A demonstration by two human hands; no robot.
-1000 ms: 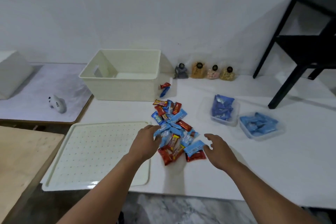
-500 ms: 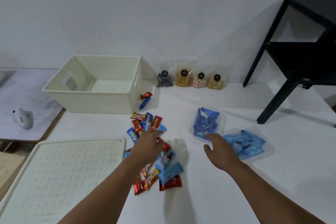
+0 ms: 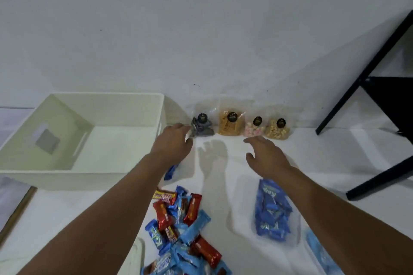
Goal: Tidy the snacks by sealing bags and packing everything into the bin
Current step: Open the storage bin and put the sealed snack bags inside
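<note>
**Hands reaching to the snack bags at the wall**

Both hands have left the pile of wrapped candy bars (image 3: 181,227) and are now stretching toward the wall. The left hand (image 3: 173,143) is hovering with fingers loosely spread, its fingertips just touching or just short of the dark snack bag (image 3: 202,127); which, I cannot tell. The right hand (image 3: 266,154) is hanging open, fingers apart, near the pink marshmallow bag (image 3: 253,129) and holding nothing. Four small bags are standing in a row against the wall: dark, orange snack bag (image 3: 230,124), pink, then the pale nut bag (image 3: 277,129). The cream bin (image 3: 67,169) is sitting just left of the left hand. A clear tray of blue packets (image 3: 272,212) is lying beneath the right forearm on the white table (image 3: 223,207).
</note>
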